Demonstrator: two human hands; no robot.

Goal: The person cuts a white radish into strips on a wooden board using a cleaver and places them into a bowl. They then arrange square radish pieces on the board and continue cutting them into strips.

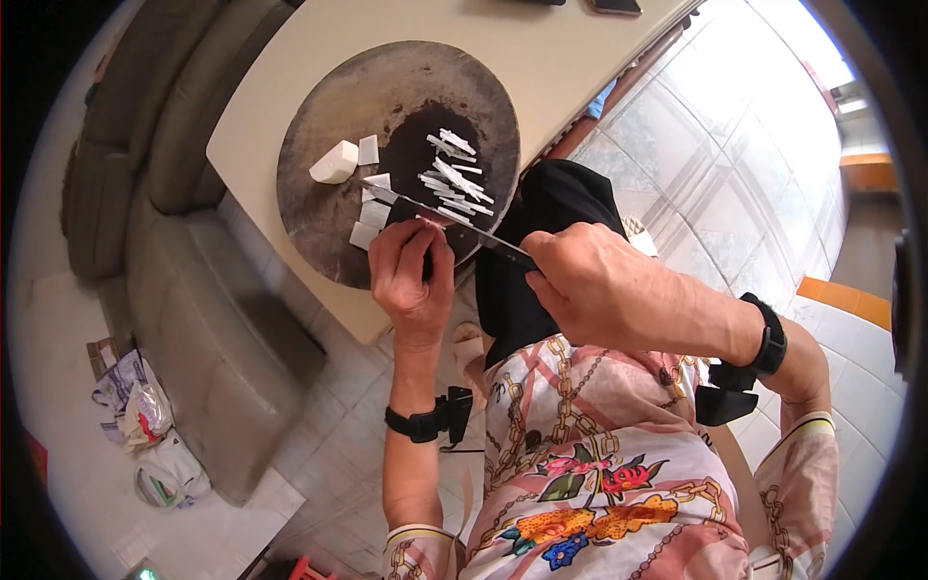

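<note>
My right hand [590,280] is closed around the handle of a kitchen knife [454,215]. Its blade reaches left across a round cutting board [324,106]. Below the blade, at the board's near edge, my left hand [414,275] has its fingers bent and pressed together close to the metal; whatever they hold is mostly hidden. Thin white strips [459,184] lie in a loose pile beyond the blade, on the board's dark wet patch. Left of them are a thick white block [334,162] and several flat white slices [368,150], some partly behind the knife and my left hand.
The board rests on a cream table [261,106], with a phone [616,6] at its far edge. A grey leather sofa [208,319] stands to the left, and plastic bags [145,416] lie on the floor beside it. My dark-clothed knee [570,193] is right of the board.
</note>
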